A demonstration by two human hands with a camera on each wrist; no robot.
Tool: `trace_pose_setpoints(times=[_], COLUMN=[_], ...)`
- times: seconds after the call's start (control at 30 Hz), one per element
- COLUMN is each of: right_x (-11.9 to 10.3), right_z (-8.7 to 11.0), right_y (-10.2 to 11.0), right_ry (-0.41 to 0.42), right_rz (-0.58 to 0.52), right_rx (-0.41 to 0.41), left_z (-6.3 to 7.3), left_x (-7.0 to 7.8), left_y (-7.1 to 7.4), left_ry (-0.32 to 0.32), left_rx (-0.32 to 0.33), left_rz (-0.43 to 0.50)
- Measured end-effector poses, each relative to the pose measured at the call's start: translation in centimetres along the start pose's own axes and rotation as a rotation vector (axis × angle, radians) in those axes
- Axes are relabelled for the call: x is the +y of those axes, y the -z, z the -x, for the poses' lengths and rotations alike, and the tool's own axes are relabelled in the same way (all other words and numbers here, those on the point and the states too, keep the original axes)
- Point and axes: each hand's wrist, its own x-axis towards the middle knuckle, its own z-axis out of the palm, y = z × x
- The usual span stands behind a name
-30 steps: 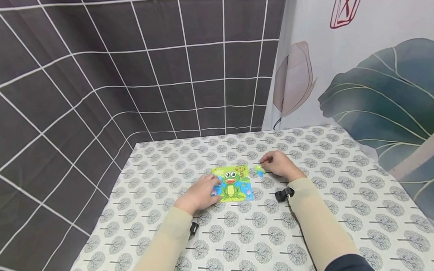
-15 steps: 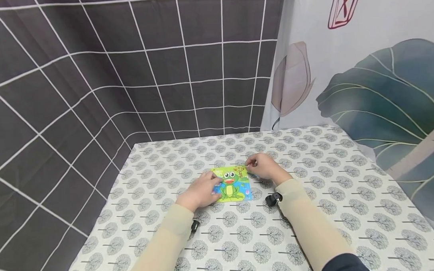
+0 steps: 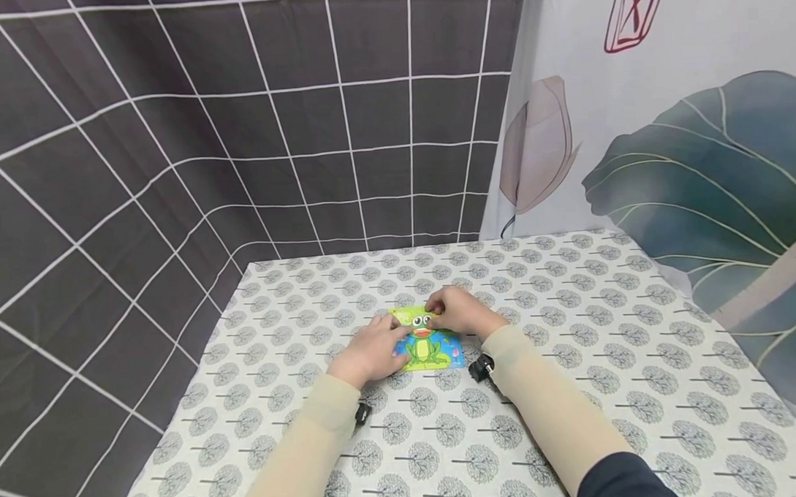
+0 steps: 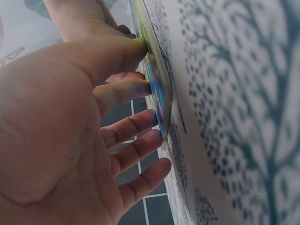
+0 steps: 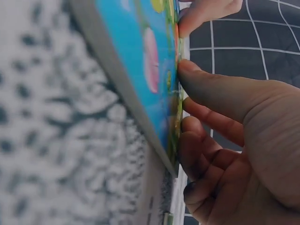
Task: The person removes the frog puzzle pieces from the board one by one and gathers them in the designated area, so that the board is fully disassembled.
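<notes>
A flat, colourful frog puzzle (image 3: 424,348) lies on the tabletop, a green frog on a blue and yellow-green ground. My left hand (image 3: 370,350) rests at its left side. In the left wrist view its fingers (image 4: 136,124) spread over the puzzle's edge, thumb and index finger touching the face. My right hand (image 3: 462,311) reaches over the upper right of the picture. The right wrist view shows its thumb (image 5: 213,89) nearly straight on the surface, the other fingers bent. No piece shows between those fingers. A small colourful scrap (image 5: 167,219), perhaps a loose piece, lies beyond the puzzle.
The table (image 3: 404,431) wears a white cloth printed with grey trees. A dark curtain (image 3: 289,135) with white grid lines hangs behind and at the left. A pale leaf-patterned curtain (image 3: 562,52) hangs at the right.
My right hand has moved left from the small loose piece onto the puzzle's upper right. That piece no longer shows in the head view. My left hand has stayed almost in place.
</notes>
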Motion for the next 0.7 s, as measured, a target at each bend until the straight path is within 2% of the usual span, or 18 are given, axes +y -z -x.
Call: trace_pose_setpoints(times=[0.17, 0.43, 0.7], right_x=[-0.3, -1.4, -1.8], right_z=[-0.3, -1.3, -1.6], right_y=[0.1, 0.3, 0.7], right_ry=[-0.024, -0.066, -0.080], right_rz=[-0.004, 0.129, 0.105], right_rx=[-0.043, -0.103, -0.130], left_z=[0.0, 0.0, -0.1], left_x=[0.3, 0.8, 0.8], left_y=[-0.2, 0.0, -0.1], left_ry=[0.005, 0.012, 0.021], left_rx=[-0.003, -0.002, 0.002], left_rz=[-0.034, -0.072, -0.075])
